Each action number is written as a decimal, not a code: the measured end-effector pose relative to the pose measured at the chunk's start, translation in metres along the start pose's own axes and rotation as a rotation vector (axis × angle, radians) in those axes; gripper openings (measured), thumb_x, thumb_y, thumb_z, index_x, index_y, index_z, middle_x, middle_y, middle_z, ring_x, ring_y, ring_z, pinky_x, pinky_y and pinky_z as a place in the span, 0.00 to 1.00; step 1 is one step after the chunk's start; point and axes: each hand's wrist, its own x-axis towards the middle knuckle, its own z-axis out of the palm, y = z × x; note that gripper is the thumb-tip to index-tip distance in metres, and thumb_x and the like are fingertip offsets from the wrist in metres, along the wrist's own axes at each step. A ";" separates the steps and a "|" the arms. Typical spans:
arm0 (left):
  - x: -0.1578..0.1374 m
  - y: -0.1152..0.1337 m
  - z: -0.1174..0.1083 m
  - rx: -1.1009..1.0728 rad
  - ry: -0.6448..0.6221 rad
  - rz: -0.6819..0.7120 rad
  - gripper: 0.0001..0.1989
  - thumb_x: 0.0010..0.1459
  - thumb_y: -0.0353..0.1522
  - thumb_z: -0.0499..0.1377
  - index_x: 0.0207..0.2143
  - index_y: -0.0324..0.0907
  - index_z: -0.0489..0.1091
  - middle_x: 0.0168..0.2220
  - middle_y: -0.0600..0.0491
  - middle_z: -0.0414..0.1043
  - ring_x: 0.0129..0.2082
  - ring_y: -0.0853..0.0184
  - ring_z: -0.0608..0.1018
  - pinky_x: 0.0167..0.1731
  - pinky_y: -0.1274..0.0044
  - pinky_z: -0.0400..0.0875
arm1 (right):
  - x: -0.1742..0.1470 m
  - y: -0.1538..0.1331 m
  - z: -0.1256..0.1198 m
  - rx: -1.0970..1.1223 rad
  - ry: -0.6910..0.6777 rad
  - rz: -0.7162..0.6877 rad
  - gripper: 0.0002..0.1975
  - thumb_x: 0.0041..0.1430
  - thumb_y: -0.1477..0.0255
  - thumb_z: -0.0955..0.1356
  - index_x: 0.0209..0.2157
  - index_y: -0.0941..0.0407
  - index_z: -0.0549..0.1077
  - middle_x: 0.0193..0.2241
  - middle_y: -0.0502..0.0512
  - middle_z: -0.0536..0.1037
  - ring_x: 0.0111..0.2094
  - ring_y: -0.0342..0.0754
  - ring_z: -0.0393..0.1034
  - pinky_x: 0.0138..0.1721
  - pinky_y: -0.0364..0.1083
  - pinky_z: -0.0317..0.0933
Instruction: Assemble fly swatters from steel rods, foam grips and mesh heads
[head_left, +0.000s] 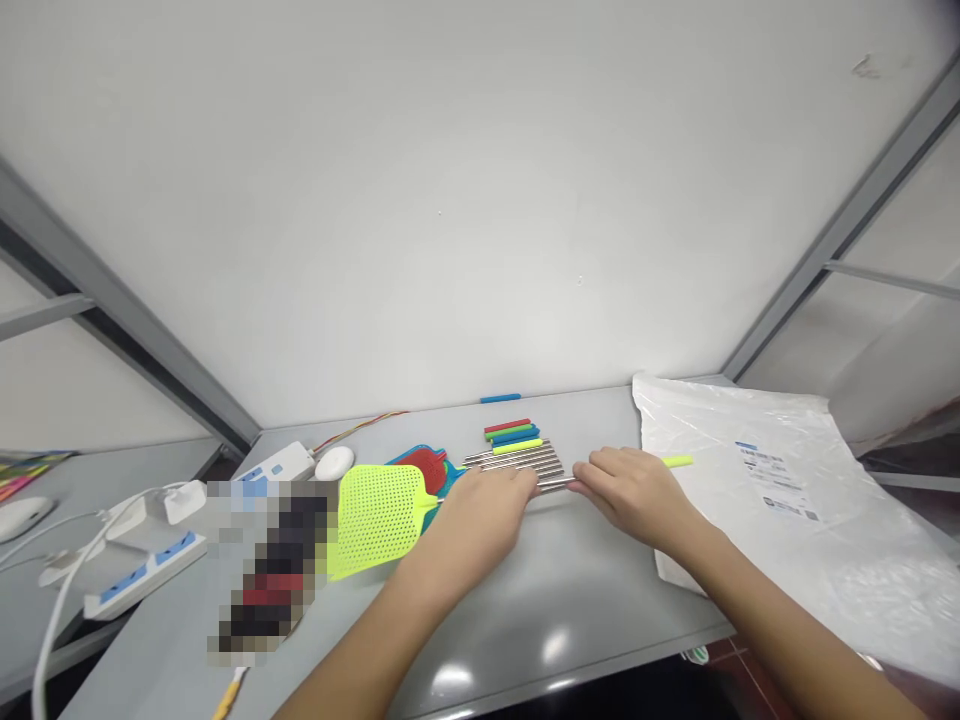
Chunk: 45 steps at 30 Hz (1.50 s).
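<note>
A yellow-green fly swatter [379, 515] lies across the front of the group, its perforated head to the left. My left hand [487, 510] is closed around its metal shaft near the head. Further along, my right hand [634, 495] is closed on the right part of the same swatter, and a yellow handle end [679, 461] sticks out beyond it. Between my hands a bit of bare metal shaft shows. Just behind lie several metal rods [525, 460] and coloured handles [512, 436]. A red swatter head [426, 468] and blue ones are partly hidden behind the yellow-green head.
A white plastic mailing bag [739, 440] covers the table's right side. Power strips [150, 575] with white cables and a round white device [334, 462] are at left, beside a blurred-out dark object [277, 575]. A blue handle [500, 398] lies near the wall.
</note>
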 end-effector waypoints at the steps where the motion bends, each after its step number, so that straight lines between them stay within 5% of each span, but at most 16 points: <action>1: 0.004 0.006 0.002 0.014 -0.006 -0.012 0.09 0.63 0.26 0.46 0.34 0.45 0.64 0.30 0.56 0.72 0.28 0.65 0.72 0.29 0.74 0.61 | -0.003 0.007 -0.002 0.000 0.003 -0.006 0.15 0.67 0.65 0.61 0.28 0.56 0.69 0.21 0.48 0.65 0.22 0.42 0.54 0.26 0.45 0.43; 7: 0.008 0.002 0.000 0.144 -0.062 -0.090 0.10 0.59 0.22 0.46 0.32 0.45 0.61 0.31 0.56 0.72 0.28 0.66 0.73 0.22 0.76 0.50 | -0.042 0.065 -0.001 0.021 -0.011 0.021 0.16 0.67 0.66 0.60 0.26 0.55 0.67 0.20 0.48 0.64 0.22 0.42 0.54 0.25 0.45 0.42; 15: -0.001 -0.008 0.001 0.202 -0.070 -0.154 0.10 0.62 0.26 0.46 0.31 0.44 0.63 0.32 0.56 0.72 0.29 0.66 0.73 0.23 0.76 0.53 | -0.059 0.096 0.009 0.112 0.003 -0.002 0.13 0.67 0.68 0.61 0.27 0.55 0.67 0.20 0.47 0.65 0.22 0.42 0.54 0.27 0.44 0.44; 21: 0.023 0.031 -0.001 0.139 -0.049 -0.143 0.15 0.66 0.42 0.47 0.32 0.43 0.65 0.30 0.53 0.73 0.28 0.65 0.75 0.25 0.76 0.59 | -0.033 0.071 -0.003 0.179 -0.013 -0.011 0.15 0.67 0.67 0.60 0.27 0.55 0.68 0.21 0.49 0.66 0.23 0.43 0.56 0.27 0.44 0.44; 24: 0.032 0.041 0.000 0.184 -0.033 -0.080 0.15 0.67 0.39 0.44 0.34 0.43 0.65 0.29 0.53 0.73 0.26 0.64 0.76 0.23 0.76 0.58 | -0.019 0.050 -0.006 0.150 -0.004 -0.031 0.15 0.67 0.65 0.60 0.27 0.55 0.69 0.21 0.49 0.66 0.23 0.42 0.55 0.26 0.45 0.43; 35: -0.050 -0.059 -0.026 0.285 -0.028 -0.094 0.15 0.67 0.37 0.45 0.29 0.43 0.63 0.25 0.54 0.70 0.23 0.67 0.73 0.21 0.78 0.53 | -0.017 0.047 0.011 0.085 -0.029 0.051 0.16 0.68 0.65 0.59 0.28 0.56 0.70 0.22 0.49 0.66 0.24 0.42 0.56 0.27 0.44 0.45; 40: -0.066 -0.059 -0.038 0.351 0.078 -0.131 0.17 0.67 0.37 0.43 0.28 0.42 0.64 0.25 0.54 0.70 0.23 0.68 0.71 0.21 0.78 0.54 | -0.005 0.035 -0.006 0.070 0.032 0.056 0.15 0.67 0.66 0.60 0.27 0.55 0.69 0.22 0.49 0.67 0.23 0.42 0.56 0.27 0.44 0.45; 45: -0.043 -0.033 -0.027 0.378 0.062 -0.057 0.18 0.67 0.41 0.44 0.32 0.42 0.65 0.26 0.52 0.71 0.24 0.67 0.74 0.21 0.78 0.56 | 0.007 0.007 -0.011 0.080 0.092 0.037 0.14 0.67 0.67 0.61 0.27 0.55 0.69 0.21 0.49 0.68 0.23 0.43 0.56 0.27 0.45 0.45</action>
